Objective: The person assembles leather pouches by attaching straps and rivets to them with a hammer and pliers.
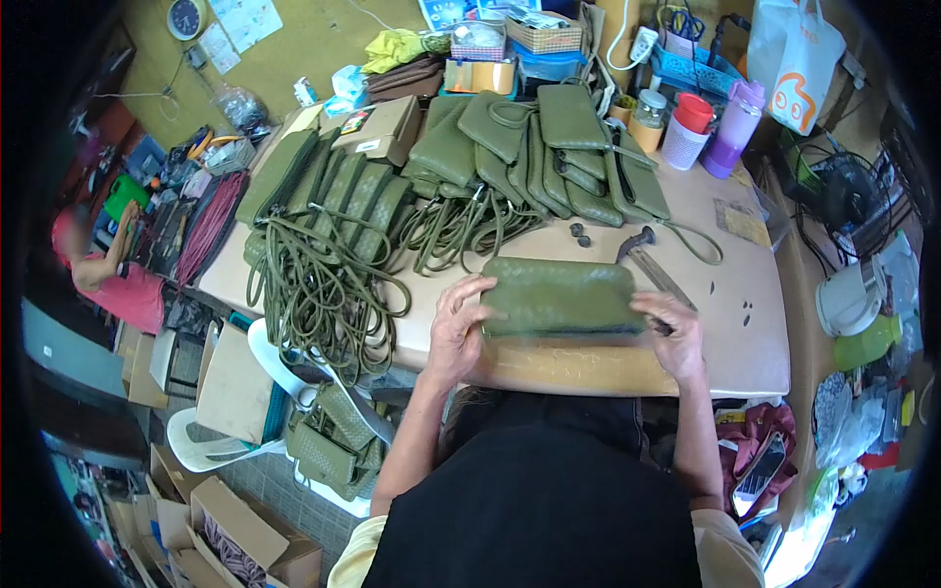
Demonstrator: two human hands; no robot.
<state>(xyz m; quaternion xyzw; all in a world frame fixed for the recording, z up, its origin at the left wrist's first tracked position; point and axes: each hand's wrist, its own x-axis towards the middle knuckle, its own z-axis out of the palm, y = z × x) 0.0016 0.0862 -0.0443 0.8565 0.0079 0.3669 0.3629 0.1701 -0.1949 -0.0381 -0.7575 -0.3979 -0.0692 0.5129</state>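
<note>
A green woven-pattern pouch [561,294] is held up over the front edge of the table, stretched level between both hands. My left hand [459,323] grips its left end, thumb and fingers pinched on it. At the right end my right hand [672,328] has its fingers closed on the pouch's lower corner. Just behind the pouch lies a hammer [659,272], its head toward the back. Piled beyond are several finished-looking green pouches [549,147]. To the left, more green pouches [338,191] carry a tangle of long green straps [328,279].
The pale table [750,333] has small dark round pieces [580,235] near the hammer. Cups and a purple bottle [733,127] stand at the back right. A white chair [265,363] holding green pouches is at my left. A person in a red top [123,284] works further left.
</note>
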